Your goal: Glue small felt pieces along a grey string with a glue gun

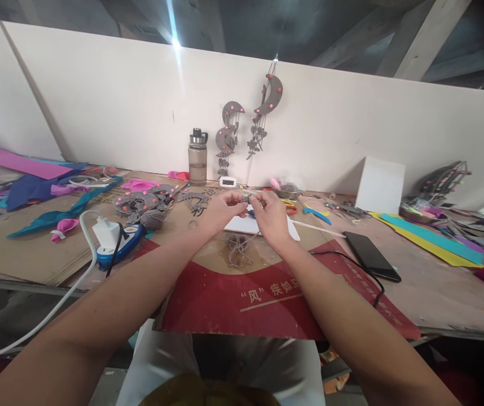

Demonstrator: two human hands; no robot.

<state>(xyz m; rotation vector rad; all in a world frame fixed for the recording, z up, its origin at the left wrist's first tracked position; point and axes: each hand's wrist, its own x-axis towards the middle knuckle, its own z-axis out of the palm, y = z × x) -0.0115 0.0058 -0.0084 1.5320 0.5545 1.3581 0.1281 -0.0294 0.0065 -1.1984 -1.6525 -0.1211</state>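
Observation:
My left hand and my right hand meet over the middle of the table, fingertips pinched close together. Between them is a small grey piece, too small and covered to name for certain. Under my hands lies a white sheet, with something dark blue partly hidden above it. A loose tangle of grey yarn rests on the cardboard nearer to me, and a strand runs up toward my right hand. Grey felt-like pieces with pink balls and a ball of grey yarn sit to the left.
A water bottle stands against the white board, beside hanging grey crescent ornaments. A blue power socket with a white plug is at left. A black phone lies at right, its cable crossing the red-printed cardboard.

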